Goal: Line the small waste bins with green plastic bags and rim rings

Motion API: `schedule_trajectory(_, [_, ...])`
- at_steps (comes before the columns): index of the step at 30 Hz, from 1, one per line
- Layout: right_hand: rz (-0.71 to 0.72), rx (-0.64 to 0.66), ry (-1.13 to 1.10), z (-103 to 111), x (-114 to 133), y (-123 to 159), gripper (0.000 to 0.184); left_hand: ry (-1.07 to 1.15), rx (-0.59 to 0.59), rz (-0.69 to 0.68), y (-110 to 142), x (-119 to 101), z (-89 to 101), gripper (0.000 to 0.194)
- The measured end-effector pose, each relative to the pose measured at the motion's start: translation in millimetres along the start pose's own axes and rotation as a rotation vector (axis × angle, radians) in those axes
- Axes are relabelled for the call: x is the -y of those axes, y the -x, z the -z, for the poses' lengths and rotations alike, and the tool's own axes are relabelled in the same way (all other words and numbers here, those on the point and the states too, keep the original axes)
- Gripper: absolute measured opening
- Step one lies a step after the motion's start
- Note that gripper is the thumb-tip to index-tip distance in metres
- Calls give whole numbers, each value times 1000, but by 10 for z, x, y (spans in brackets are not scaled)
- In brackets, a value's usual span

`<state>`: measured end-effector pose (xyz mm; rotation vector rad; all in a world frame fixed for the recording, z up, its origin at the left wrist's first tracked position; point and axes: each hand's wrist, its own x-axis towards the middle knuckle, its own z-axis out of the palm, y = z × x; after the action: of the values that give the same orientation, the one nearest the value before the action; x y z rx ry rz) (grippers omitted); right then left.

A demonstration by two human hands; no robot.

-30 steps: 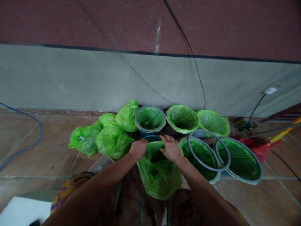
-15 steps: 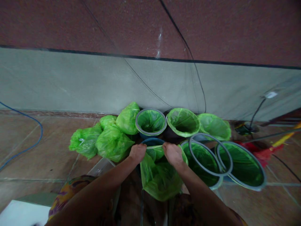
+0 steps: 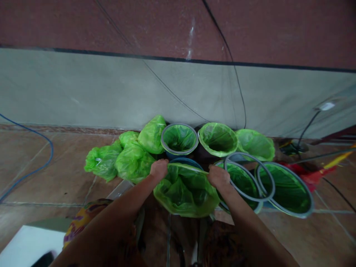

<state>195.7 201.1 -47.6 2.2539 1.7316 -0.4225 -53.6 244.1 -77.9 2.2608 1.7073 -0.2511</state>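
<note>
A green trash bag (image 3: 186, 193) hangs spread between my hands, its mouth facing up. My left hand (image 3: 159, 169) is closed on the left end of its rim. On the right end of the same rim my right hand (image 3: 219, 176) is closed too. The far rim is pulled straight between them. Just behind it shows the edge of a blue bin (image 3: 187, 161), mostly covered by the bag. Beyond that stands a lined bin with a grey ring (image 3: 179, 139) round its top.
Several tied green bags (image 3: 133, 161) lie to the left. Lined bins (image 3: 218, 139) stand along the wall and right; a loose grey ring (image 3: 274, 185) rests across two. A blue cable (image 3: 51, 148) lies at far left, a red cloth-like thing (image 3: 313, 178) at right.
My hands have moved apart, stretching the bag's rim wider. The bag's mouth has opened out, and its lower edge sits higher in view.
</note>
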Motion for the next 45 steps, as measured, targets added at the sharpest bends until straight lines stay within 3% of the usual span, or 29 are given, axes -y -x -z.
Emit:
schedule_trajectory(3, [173,-86,-35,-36,125,37,65,31,-36,-66,27,-97,24,30])
schedule_trajectory(5, [317,-136,-61,-60,231,61,76,37,-58,-125,53,-177,41,32])
schedule_trajectory(8, [415,-143,-60,-81,341,66,43,37,-88,-192,89,-248,46,35])
schedule_trajectory(10, [382,-131,-27,-77,350,38,27,27,-88,-195,94,-236,28,36])
schedule_trajectory(13, [256,-127,1,-62,275,-29,35,22,-73,-137,66,-143,-22,35])
schedule_trajectory(16, [187,-176,-68,-83,181,-82,29,44,-81,-90,23,-53,-65,33])
schedule_trajectory(22, [356,-263,-110,-236,236,-71,55,106,-131,-156,21,-131,-37,29])
schedule_trajectory(27, [435,-281,-108,-285,322,-65,35,140,-161,-235,78,-233,37,29])
schedule_trajectory(32, [404,-273,-105,-303,275,-86,30,162,-185,-279,94,-215,44,32])
schedule_trajectory(37, [345,-243,-84,-257,282,-75,26,154,-172,-289,94,-206,33,35])
schedule_trajectory(45, [74,-110,-72,-95,197,-114,31,21,-27,-189,50,-141,-29,26])
